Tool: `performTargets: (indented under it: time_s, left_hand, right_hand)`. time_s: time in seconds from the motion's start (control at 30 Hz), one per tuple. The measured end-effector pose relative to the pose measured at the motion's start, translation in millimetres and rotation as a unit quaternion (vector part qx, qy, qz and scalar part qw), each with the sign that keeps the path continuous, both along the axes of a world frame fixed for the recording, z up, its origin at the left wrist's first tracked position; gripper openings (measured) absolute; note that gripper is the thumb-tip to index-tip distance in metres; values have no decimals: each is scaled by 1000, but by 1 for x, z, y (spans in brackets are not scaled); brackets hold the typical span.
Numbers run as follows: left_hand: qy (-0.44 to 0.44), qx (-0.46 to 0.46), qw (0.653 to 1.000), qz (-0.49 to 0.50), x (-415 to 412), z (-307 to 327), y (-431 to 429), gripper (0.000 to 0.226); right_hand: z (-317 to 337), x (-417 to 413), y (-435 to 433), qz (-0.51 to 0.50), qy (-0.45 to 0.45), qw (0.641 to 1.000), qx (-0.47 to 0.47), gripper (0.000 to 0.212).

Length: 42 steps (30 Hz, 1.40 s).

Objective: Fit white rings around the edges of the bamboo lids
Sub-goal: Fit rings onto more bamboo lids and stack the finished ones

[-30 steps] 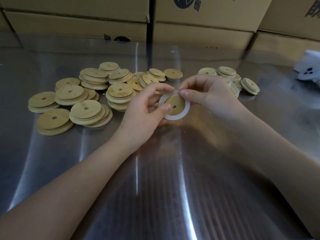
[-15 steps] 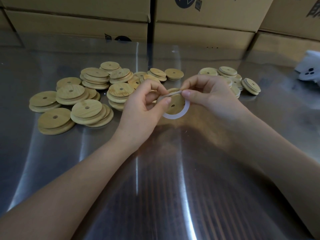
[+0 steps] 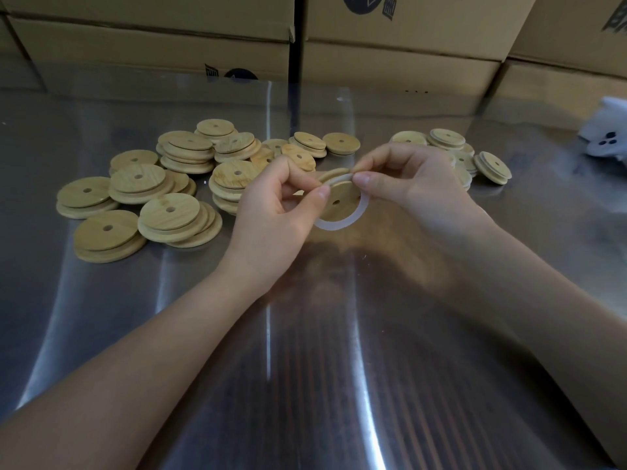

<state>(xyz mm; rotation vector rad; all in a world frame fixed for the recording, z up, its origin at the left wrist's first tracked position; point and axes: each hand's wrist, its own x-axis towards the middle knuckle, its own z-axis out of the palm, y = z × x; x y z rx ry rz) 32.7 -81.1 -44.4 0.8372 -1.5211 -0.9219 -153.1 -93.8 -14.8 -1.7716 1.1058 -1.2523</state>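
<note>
Here, in the head view, the left hand and the right hand hold one round bamboo lid with a centre hole just above the shiny metal desk. Both pinch the thin white rubber ring at the lid's top edge. There the ring sits against the rim, but its lower arc hangs loose below the lid, so this fitting looks about half made. Behind the left hand lies a big heap of bare bamboo lids with no ring visible on them. A smaller group of lids lies past the right hand, too small to judge. Most of the job seems left.
</note>
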Motion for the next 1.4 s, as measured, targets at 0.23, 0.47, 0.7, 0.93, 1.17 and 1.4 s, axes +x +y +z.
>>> performTargets:
  time_s: [0.23, 0.47, 0.7, 0.93, 1.17, 1.4]
  left_hand:
    - [20, 18, 1000, -1, 3, 0, -3, 20]
    - [44, 39, 995, -77, 6, -2, -6, 24]
    - [39, 54, 995, -72, 1, -5, -6, 31]
    - [33, 57, 997, -41, 1, -7, -8, 34]
    - [83, 108, 989, -54, 1, -6, -11, 34]
    - [94, 121, 985, -74, 2, -5, -11, 35]
  right_hand:
    - [0, 0, 0, 0, -12, 1000, -3, 12]
    - [-1, 0, 0, -7, -1, 1000, -16, 17]
    - [0, 0, -1, -26, 22, 999, -14, 21]
    - [1, 2, 1, -20, 36, 999, -11, 28]
    - [1, 5, 0, -38, 27, 999, -13, 25]
    - [0, 7, 3, -13, 5, 1000, -7, 21]
